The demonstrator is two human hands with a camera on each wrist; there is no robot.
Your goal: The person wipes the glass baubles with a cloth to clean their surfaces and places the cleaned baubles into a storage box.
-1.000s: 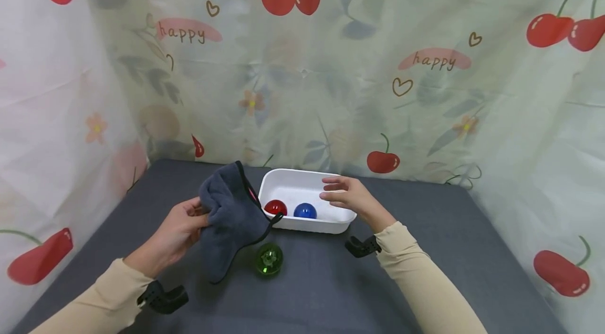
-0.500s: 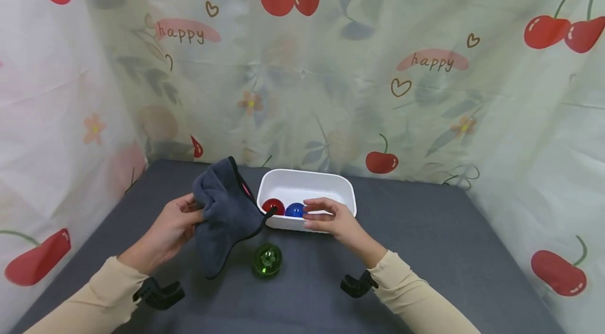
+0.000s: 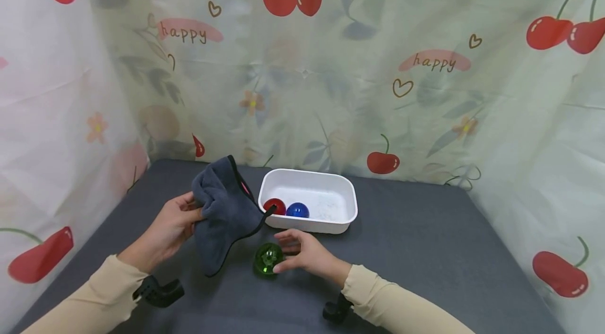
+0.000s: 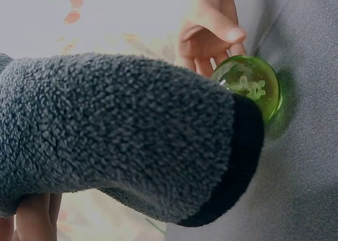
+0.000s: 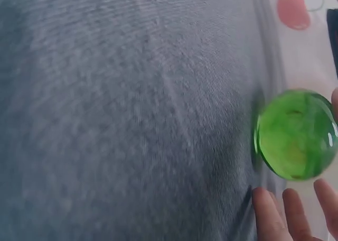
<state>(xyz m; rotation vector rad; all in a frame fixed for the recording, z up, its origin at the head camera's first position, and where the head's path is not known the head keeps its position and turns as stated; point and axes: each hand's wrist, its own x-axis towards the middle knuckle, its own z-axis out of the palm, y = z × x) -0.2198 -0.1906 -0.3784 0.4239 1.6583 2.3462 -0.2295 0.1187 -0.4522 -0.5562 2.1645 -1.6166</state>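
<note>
My left hand [image 3: 172, 223] pinches a dark grey fleece cloth [image 3: 219, 218] with black edging and a small black loop, held raised left of the white tray. The cloth fills much of the left wrist view. On the table, just right of the cloth's lower end, rests a clear green ball [image 3: 268, 259] with a pattern inside. My right hand [image 3: 309, 258] has come up beside this ball, thumb and fingers spread around its right side. In the right wrist view a gap shows between the fingertips [image 5: 296, 209] and the green ball [image 5: 296, 135].
A white plastic tray [image 3: 335, 226] stands behind the green ball. Inside it, at the front left, lie a red ball [image 3: 276, 206] and a blue ball [image 3: 298, 210]. Dark grey fabric covers the table [image 3: 416, 250], and a cherry-print curtain [image 3: 302, 87] hangs around it.
My right hand has moved from above the tray down and left to the green ball. The blue ball has shifted left, beside the red one. The cloth has moved slightly left.
</note>
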